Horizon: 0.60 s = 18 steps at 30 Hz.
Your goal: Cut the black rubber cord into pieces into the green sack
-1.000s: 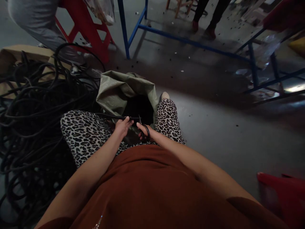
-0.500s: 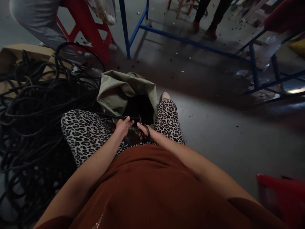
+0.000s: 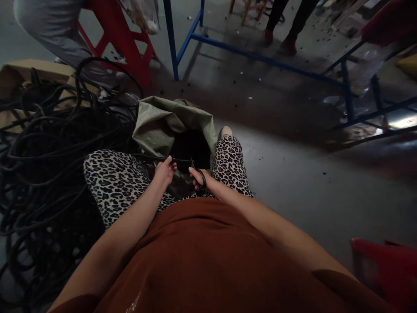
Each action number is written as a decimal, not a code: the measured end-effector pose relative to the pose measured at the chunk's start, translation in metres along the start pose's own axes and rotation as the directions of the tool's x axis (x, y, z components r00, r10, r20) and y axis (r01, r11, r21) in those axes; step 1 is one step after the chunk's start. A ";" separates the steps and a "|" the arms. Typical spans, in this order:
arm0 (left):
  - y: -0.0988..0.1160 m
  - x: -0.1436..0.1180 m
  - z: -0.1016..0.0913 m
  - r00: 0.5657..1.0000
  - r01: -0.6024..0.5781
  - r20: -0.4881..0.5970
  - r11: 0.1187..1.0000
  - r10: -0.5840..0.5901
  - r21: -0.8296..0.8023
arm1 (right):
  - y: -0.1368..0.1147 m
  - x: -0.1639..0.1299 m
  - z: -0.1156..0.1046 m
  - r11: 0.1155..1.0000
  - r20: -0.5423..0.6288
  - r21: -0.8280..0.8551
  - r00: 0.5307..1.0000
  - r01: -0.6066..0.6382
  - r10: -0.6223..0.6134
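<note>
Left hand grips cable lying left-right; right hand w/ scissors.

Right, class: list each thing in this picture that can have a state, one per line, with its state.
left hand: closed on the cable
cable: thin, black, stretched level across the lap
right hand: fingers through the scissors' loops
scissors: held, blades toward the cable
sack: mouth open, between the knees
cable pile: tangled on the floor
</note>
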<state>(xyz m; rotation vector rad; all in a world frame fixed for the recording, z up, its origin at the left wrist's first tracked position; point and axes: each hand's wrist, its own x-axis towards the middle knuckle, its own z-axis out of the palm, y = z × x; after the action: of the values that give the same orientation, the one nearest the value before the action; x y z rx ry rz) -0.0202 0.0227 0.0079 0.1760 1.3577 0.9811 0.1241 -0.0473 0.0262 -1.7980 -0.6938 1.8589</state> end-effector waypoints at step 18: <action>-0.002 -0.004 0.004 0.998 -0.070 0.001 0.997 0.070 0.024 | -0.007 -0.005 0.000 0.996 -0.080 -0.073 0.996 -0.046 0.040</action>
<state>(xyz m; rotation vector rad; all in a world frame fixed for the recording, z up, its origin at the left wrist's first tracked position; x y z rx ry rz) -0.0158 0.0205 0.0103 0.2430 1.3708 1.0237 0.1239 -0.0455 0.0345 -1.9363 -0.7091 1.8013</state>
